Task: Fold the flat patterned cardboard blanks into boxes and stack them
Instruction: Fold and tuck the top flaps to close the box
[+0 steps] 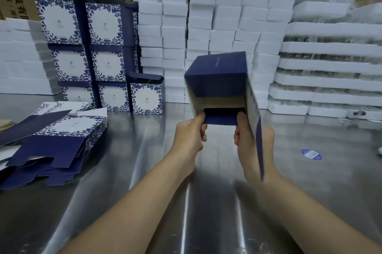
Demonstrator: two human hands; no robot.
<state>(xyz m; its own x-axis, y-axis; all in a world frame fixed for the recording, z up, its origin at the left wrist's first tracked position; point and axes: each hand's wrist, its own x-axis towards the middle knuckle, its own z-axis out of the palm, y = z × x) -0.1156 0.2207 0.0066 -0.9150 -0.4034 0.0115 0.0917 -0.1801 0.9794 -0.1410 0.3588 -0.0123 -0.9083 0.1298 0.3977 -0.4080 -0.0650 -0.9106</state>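
Folding the box [219, 79] base

Above the middle of the tabletop [206, 202], the left hand [192, 135] pinches the dark flap [220, 119]; the right hand [250, 146] clasps the side panel [253, 106]. Likely next: tuck the flap in, then add it to the back-left stack [97, 57].
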